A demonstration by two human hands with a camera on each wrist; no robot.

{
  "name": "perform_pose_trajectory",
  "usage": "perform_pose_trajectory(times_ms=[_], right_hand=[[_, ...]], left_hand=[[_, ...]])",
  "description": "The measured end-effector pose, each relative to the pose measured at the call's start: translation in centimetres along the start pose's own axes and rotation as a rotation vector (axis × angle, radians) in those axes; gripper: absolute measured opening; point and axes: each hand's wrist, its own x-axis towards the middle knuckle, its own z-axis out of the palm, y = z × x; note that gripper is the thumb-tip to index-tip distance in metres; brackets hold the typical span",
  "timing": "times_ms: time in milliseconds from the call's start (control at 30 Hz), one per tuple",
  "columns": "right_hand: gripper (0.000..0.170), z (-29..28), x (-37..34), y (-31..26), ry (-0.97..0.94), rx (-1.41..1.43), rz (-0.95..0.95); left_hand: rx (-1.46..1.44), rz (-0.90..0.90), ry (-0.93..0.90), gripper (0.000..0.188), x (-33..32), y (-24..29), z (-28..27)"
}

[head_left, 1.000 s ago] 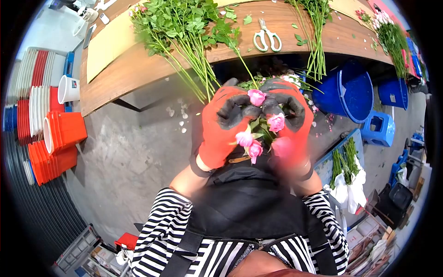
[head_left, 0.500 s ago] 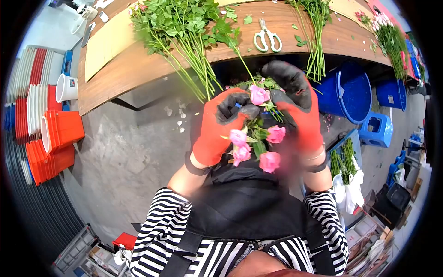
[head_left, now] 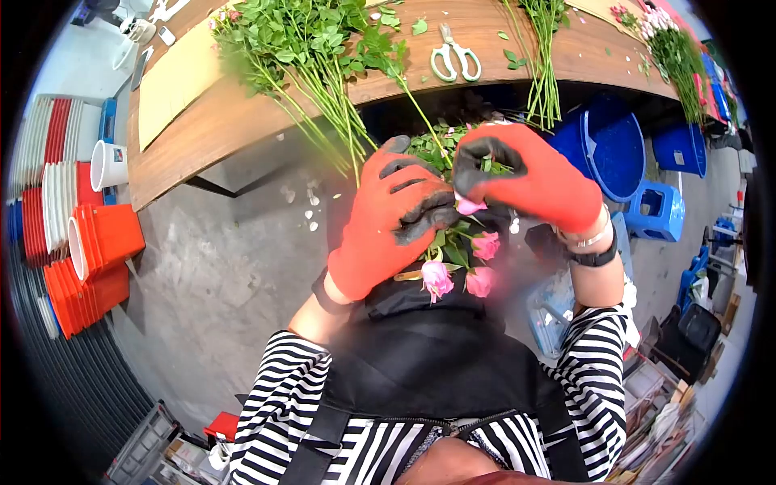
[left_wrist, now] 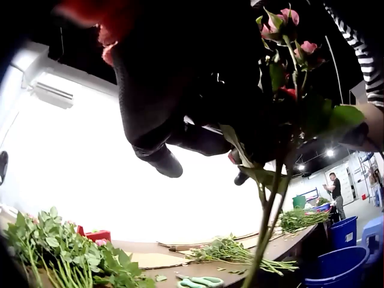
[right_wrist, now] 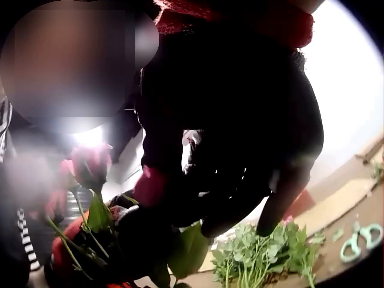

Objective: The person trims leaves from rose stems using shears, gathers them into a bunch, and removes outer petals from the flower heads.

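Pink roses (head_left: 437, 280) with green leaves hang below the two gloved hands, close to the black apron. The left hand (head_left: 390, 222), in a red and black glove, curls its fingers round the spray just above these blooms; the exact grip on the stems is hidden. The right hand (head_left: 529, 174) bends thumb and forefinger together at another pink bloom (head_left: 470, 205), beside the left fingertips. Long stems (left_wrist: 264, 240) run down from the flowers in the left wrist view. Dark fingers largely cover the contact in the right wrist view, where a rose (right_wrist: 91, 165) shows at left.
A wooden table (head_left: 182, 158) beyond the hands bears a leafy bundle (head_left: 287, 36), scissors (head_left: 455, 61) and more stems (head_left: 543, 73). Blue buckets (head_left: 612, 149) and a blue stool (head_left: 655, 212) stand at right, orange crates (head_left: 109, 238) at left. A person (left_wrist: 335, 195) stands in the distance.
The right hand has swung up and over, turning its back to the head view, with its fingers closing at the upper bloom. The left hand has rolled over the spray, and the roses have shifted.
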Motion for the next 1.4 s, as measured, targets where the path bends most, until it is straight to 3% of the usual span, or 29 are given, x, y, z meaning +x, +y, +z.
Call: perform_pose_trajectory(times_ms=[67,100,200,233,267,333,433,500,600,633,700,767,800,833,933,967,1033,1100,1133,1167,1200,1267,1367,1400], right_hand=[[0.033,-0.8,1.3,1.0,-0.133,0.496,0.233],[0.036,-0.9,2.0,1.9,-0.157,0.500,0.165],[0.042,1.6,1.4,1.4,0.204,0.451,0.017],[0.048,2.1,1.2,0.9,0.248,0.388,-0.059],[0.047,2.7,0.6,-0.3,0.304,0.515,0.065],[0.042,3.1,0.3,0.2,0.323,0.287,-0.158],[0.036,4.4,0.3,-1.0,0.413,0.132,-0.179],[0.034,5.2,0.6,-0.2,0.451,0.184,-0.216],[0.030,5.4,0.1,-0.1,0.528,0.343,-0.198],[0.029,5.5,-0.1,-0.3,0.617,0.195,-0.230],[0.032,6.1,-0.2,1.2,0.641,0.245,-0.274],[0.039,6.5,-0.6,1.0,0.581,0.399,-0.152],[0.029,7.3,0.3,1.8,0.625,0.505,-0.182],[0.026,6.6,0.2,1.4,0.516,0.578,-0.134],[0.019,6.0,0.5,2.1,0.522,1.004,-0.081],[0.020,6.2,0.4,3.1,0.596,0.845,-0.067],[0.023,6.4,-0.4,4.3,0.732,0.526,-0.030],[0.032,6.1,-1.5,3.6,0.608,0.746,-0.086],[0.036,6.0,-1.8,3.3,0.542,0.855,-0.110],[0.048,6.9,-1.6,3.9,0.605,0.605,-0.205],[0.053,6.7,-2.5,3.8,0.532,0.456,-0.250],[0.053,7.8,-2.3,3.7,0.424,0.227,-0.191],[0.047,9.6,-1.6,5.0,0.527,0.179,-0.234],[0.045,9.9,-1.3,5.4,0.555,0.183,-0.262]], left_hand=[[-0.204,-0.018,-0.035,0.032,-0.2,-1.1,0.0],[-0.366,-0.092,0.009,0.034,-0.5,-1.6,0.2],[-0.785,-0.539,0.139,0.031,-0.8,-0.7,0.1],[-0.859,-0.489,0.126,0.028,-1.1,-1.2,-0.1],[-0.848,-0.497,0.143,0.027,-1.2,-1.8,0.1],[-0.833,-0.509,0.169,0.026,-0.9,-2.3,0.5],[-0.905,-0.581,0.168,0.024,-0.7,-1.5,0.6],[-0.941,-0.629,0.185,0.021,-0.1,-0.1,0.4],[-0.784,-0.516,0.189,0.023,0.3,0.8,0.8],[-0.818,-0.517,0.152,0.046,-0.8,0.0,1.2],[-0.881,-0.458,0.073,0.078,-2.8,-2.7,1.7],[-0.934,-0.476,0.122,0.085,-3.3,-3.0,2.6],[-0.942,-0.528,0.148,0.086,-3.4,-3.0,2.8],[-0.951,-0.580,0.176,0.086,-3.5,-2.8,2.9],[-1.005,-0.359,0.086,0.082,-3.1,-4.1,2.5],[-1.013,-0.280,0.058,0.081,-3.3,-4.6,2.4],[-0.963,-0.334,0.155,0.076,-3.2,-4.4,2.1],[-0.866,-0.360,0.284,0.064,-3.4,-4.8,2.1],[-1.089,-0.283,0.290,0.055,-2.2,-2.2,2.0],[-0.954,-0.333,0.330,0.054,-2.9,-4.2,2.0],[-0.819,-0.378,0.368,0.052,-2.7,-5.2,2.1],[-0.656,-0.377,0.338,0.050,-3.2,-5.6,2.4],[-0.877,-0.412,0.347,0.048,-2.1,-3.8,2.6],[-0.683,-0.480,0.316,0.050,-2.2,-2.9,2.4]])
